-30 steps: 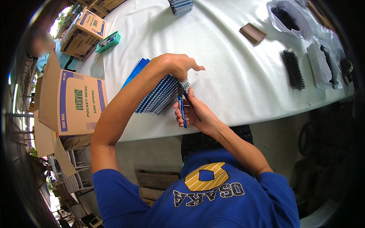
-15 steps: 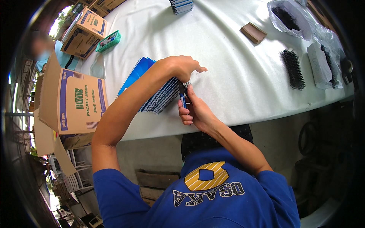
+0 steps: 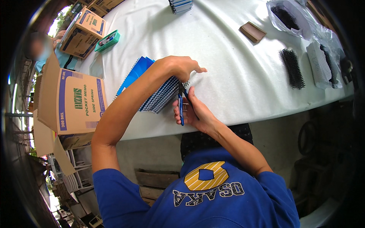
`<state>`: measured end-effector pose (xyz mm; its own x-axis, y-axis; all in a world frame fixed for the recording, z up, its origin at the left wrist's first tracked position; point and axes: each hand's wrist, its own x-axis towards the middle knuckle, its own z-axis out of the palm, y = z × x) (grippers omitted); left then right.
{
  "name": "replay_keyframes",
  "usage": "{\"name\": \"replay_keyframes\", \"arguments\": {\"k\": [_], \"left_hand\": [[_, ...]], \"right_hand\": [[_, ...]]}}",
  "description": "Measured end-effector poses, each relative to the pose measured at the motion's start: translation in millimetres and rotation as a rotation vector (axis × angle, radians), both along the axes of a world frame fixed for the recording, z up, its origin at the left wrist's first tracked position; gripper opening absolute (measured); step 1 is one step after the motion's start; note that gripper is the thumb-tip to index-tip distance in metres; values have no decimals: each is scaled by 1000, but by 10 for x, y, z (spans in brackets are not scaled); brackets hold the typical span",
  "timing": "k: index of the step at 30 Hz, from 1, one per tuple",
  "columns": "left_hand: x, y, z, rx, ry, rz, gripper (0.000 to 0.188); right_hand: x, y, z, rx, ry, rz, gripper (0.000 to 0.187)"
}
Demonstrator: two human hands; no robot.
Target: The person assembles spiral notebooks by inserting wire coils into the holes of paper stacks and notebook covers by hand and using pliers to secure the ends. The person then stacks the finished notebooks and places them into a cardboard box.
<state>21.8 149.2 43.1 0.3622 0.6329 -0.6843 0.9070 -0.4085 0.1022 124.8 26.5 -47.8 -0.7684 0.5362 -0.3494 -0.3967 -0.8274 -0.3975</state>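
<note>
A stack of blue-covered, spiral-bound memo pads (image 3: 158, 97) lies on the table, its rows of coils turned toward me and partly hidden under my left forearm. At the stack's far right corner, my left hand (image 3: 183, 67) is curled over the pads, gripping them, with a finger pointing out to the right. My right hand (image 3: 195, 112) holds a pair of pliers (image 3: 181, 110) with blue and black handles. The handles stand apart in my fingers, and the jaws meet the coil ends just beneath my left hand.
An open carton (image 3: 80, 102) stands left, with another carton (image 3: 84, 33) and a green basket (image 3: 107, 41) beyond. Black coils (image 3: 292, 68), a brown cardboard piece (image 3: 253, 32) and a plastic bag (image 3: 289, 19) lie right. More pads (image 3: 180, 5) stand far off. A person (image 3: 42, 49) is at far left.
The pliers' handles have spread apart and my right fingers have loosened around them. My left hand stays in place on the memo pads. The person at far left has raised a hand to the carton.
</note>
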Motion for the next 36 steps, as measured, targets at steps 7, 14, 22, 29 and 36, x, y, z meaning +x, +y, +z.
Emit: {"name": "replay_keyframes", "arguments": {"k": [7,14,22,29,36], "left_hand": [[64,-29,-21,-11,-17,-24,89],[-56,14,-198,-24,-16,-29,78],[72,-81,-109,27,73,-31,59],[60,-104,-119,89,125,-95,47],[33,-54,-138,150,125,-147,27]], "right_hand": [[31,32,-95,-22,42,23,70],[-39,-51,38,-50,-79,-58,70],[59,29,-306,-26,106,93,71],[49,-16,-5,-84,-95,-16,70],[33,107,-188,-62,4,27,68]]}}
